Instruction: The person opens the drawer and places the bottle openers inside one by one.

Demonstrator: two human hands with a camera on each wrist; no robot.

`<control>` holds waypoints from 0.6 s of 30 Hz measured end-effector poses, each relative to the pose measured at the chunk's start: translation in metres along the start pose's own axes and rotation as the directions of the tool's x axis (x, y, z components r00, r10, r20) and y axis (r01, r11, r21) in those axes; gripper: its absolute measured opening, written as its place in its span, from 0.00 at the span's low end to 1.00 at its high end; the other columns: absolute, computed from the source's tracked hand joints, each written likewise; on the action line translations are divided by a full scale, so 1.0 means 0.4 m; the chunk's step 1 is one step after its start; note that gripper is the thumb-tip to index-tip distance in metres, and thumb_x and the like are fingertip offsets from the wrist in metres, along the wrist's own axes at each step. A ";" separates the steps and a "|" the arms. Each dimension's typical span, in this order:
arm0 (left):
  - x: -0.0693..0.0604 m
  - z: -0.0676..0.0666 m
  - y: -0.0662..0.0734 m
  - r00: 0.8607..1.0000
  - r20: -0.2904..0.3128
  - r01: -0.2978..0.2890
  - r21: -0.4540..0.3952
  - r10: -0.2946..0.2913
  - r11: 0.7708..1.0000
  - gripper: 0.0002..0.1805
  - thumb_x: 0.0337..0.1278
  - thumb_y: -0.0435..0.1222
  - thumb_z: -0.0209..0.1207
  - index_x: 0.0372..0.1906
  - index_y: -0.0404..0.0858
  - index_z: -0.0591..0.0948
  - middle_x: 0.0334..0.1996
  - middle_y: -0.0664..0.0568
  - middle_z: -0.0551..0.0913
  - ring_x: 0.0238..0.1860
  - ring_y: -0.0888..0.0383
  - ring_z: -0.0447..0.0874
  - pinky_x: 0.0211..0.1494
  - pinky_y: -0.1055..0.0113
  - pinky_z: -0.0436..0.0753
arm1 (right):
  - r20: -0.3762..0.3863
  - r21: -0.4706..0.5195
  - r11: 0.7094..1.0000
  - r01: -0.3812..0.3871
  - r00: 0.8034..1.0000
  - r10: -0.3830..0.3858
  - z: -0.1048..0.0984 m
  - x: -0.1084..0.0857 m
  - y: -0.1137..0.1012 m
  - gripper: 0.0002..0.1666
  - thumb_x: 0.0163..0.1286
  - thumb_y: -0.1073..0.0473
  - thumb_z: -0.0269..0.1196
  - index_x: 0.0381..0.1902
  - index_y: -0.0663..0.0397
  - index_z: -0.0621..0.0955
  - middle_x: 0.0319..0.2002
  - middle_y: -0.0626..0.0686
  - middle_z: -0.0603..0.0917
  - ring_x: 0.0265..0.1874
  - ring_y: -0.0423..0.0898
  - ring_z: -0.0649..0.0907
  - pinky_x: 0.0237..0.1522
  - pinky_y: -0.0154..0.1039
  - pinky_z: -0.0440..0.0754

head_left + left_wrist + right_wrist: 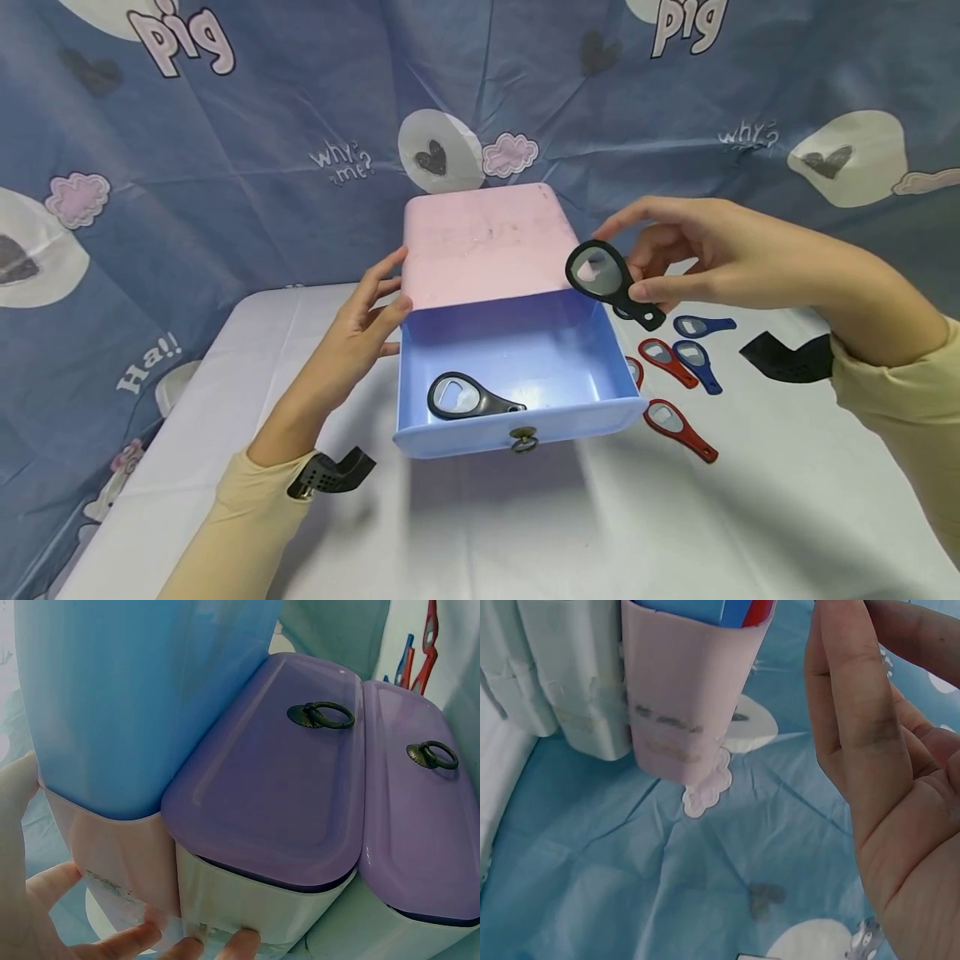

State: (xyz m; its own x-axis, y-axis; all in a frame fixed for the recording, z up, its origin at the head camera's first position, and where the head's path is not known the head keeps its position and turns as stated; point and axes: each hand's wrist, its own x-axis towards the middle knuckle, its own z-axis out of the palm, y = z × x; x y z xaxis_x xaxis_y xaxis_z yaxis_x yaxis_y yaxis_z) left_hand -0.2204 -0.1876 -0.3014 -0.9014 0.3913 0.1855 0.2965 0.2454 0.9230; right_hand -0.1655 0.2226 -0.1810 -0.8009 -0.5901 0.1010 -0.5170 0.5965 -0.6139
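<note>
My right hand (712, 250) pinches a black-handled bottle opener (607, 280) by its handle, thumb against fingers, above the right side of the pulled-out light blue drawer (517, 342). A second black bottle opener (480, 403) lies inside the drawer near its front wall. The drawer sticks out of a pink casing (487, 242). My left hand (348, 342) rests on the casing's left side with its fingers spread. In the left wrist view, those fingers touch the pink casing and the pale casing beside it. The right wrist view shows my right hand without the opener.
Several red (678, 429) and blue bottle openers (693, 357) lie on the white tablecloth (780, 450), right of the drawer. Two purple drawer fronts (277, 780) with ring pulls adjoin the blue drawer. A patterned blue cloth (300, 83) hangs behind.
</note>
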 end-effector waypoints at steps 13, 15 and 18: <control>0.003 0.000 -0.001 1.000 0.001 0.005 -0.004 -0.005 1.000 0.34 0.86 0.48 0.51 0.86 0.72 0.54 0.83 0.43 0.59 0.80 0.36 0.67 0.66 0.27 0.79 | 0.064 -0.053 0.999 0.005 0.998 -0.002 0.020 0.045 -0.042 0.34 0.77 0.61 0.70 0.75 0.40 0.74 0.41 0.48 0.88 0.40 0.43 0.91 0.37 0.38 0.89; 0.002 0.000 -0.001 1.000 0.000 0.008 -0.003 -0.008 1.000 0.34 0.86 0.49 0.51 0.85 0.72 0.54 0.83 0.43 0.59 0.80 0.36 0.66 0.66 0.26 0.78 | 0.078 -0.056 0.998 0.009 0.997 -0.005 0.023 0.052 -0.048 0.34 0.77 0.61 0.70 0.76 0.39 0.74 0.41 0.48 0.88 0.41 0.42 0.91 0.38 0.38 0.89; 0.002 0.001 0.000 1.000 -0.002 0.010 -0.006 -0.010 1.000 0.34 0.85 0.49 0.51 0.85 0.72 0.55 0.83 0.43 0.59 0.80 0.36 0.66 0.66 0.26 0.78 | 0.108 -0.040 0.999 0.012 0.994 -0.007 0.029 0.061 -0.058 0.33 0.77 0.61 0.69 0.76 0.39 0.73 0.40 0.48 0.88 0.40 0.42 0.91 0.37 0.40 0.90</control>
State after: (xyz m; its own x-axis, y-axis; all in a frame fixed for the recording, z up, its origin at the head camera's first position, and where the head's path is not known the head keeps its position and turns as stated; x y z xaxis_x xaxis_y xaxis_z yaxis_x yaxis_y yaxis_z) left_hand -0.2209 -0.1870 -0.3013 -0.9049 0.3872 0.1769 0.2856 0.2442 0.9267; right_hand -0.1695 0.1882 -0.1732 -0.7599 -0.6498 0.0200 -0.5379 0.6111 -0.5807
